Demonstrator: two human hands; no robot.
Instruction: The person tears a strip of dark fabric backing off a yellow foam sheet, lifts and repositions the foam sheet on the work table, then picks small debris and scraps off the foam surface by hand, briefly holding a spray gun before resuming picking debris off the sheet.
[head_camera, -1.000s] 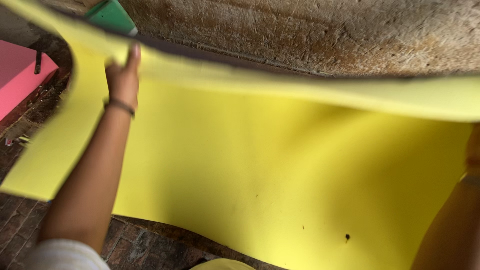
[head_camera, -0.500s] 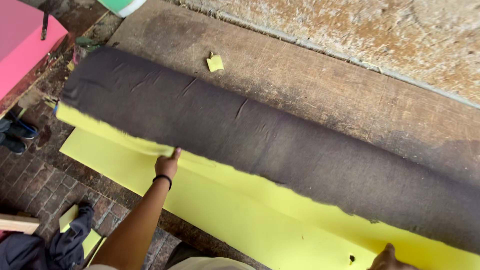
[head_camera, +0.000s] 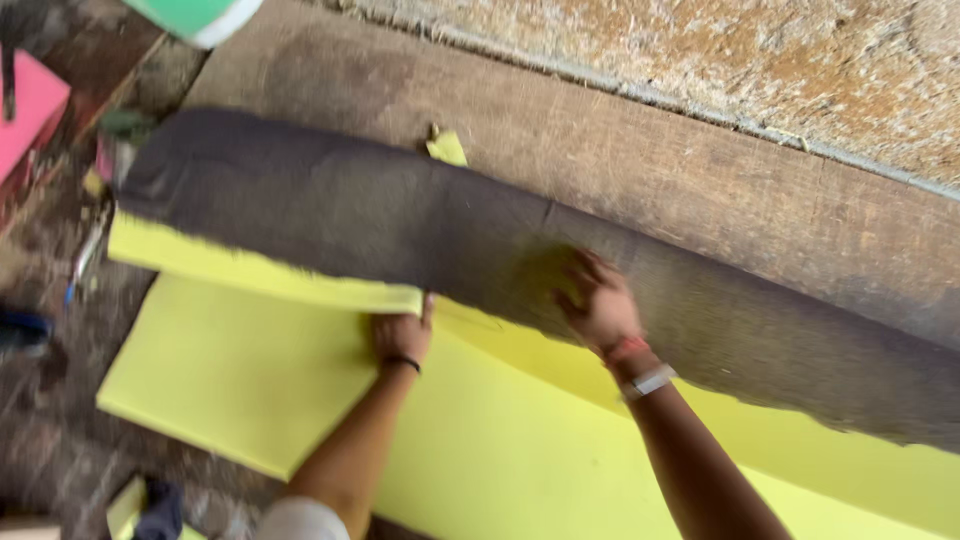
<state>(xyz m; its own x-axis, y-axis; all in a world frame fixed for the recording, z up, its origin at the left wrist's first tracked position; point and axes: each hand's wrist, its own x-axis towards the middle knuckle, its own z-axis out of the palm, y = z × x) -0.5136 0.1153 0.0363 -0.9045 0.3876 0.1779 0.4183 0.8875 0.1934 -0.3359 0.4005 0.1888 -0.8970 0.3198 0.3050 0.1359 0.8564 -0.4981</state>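
A large yellow foam sheet (head_camera: 250, 380) lies folded in front of me, its upper flap showing a dark brown fabric backing (head_camera: 330, 210) that runs as a long band from upper left to lower right. My left hand (head_camera: 402, 333) grips the yellow edge of the folded flap near its middle; a dark band is on that wrist. My right hand (head_camera: 600, 300) presses flat on the dark backing, fingers spread, motion-blurred, with a red band and a pale one on the wrist.
A brown wooden board (head_camera: 620, 150) lies beyond the fold, with a coarse fibre mat (head_camera: 750, 60) behind it. A small yellow foam scrap (head_camera: 447, 147) sits on the board. At left are a pink sheet (head_camera: 30, 100), a green-and-white object (head_camera: 195, 15) and brick floor (head_camera: 50, 420).
The yellow sheet, held up a second ago, has been folded over so its dark backing faces up. My right hand has come up from the lower right onto the backing; my left moved right along the edge.
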